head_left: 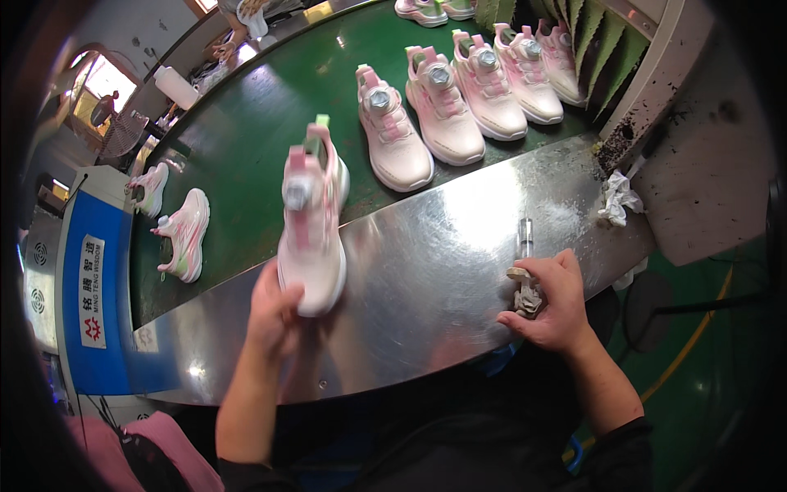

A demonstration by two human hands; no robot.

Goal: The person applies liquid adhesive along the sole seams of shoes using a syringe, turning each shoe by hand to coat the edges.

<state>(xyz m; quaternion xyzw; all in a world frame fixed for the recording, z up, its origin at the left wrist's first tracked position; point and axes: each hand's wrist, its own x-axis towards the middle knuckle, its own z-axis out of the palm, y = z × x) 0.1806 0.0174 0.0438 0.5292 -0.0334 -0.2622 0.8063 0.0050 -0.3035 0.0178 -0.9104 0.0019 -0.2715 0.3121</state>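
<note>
Green belt (238,176) curves across the upper middle of the frame, with a bare-metal worktop (434,238) along its near side. At centre left, a pink-and-white shoe (313,246) overlaps both in view, blurred, toe toward the bottom; whether its sole touches anything, I cannot tell.

The left hand (275,307) has its grip clamped on the toe alone, thumb over the top. With the heel end seemingly unsupported, the shoe could twist or slip, and a fall onto metal might scuff it or knock its dial (297,193). A wide swing to the right could bump the nearest of the row of shoes (396,141) at the top.

The right hand (559,305), right of centre, has its grip closed around a crumpled wad (527,299). If that wad is soiled, it could mark the pale upper; its cleanliness is hard to judge. A clear tube (525,236) lies just beyond the fingertips, contact uncertain, and a careless nudge could roll it. The whitish smear (562,220) beside it might rub off on anything set there.
</note>
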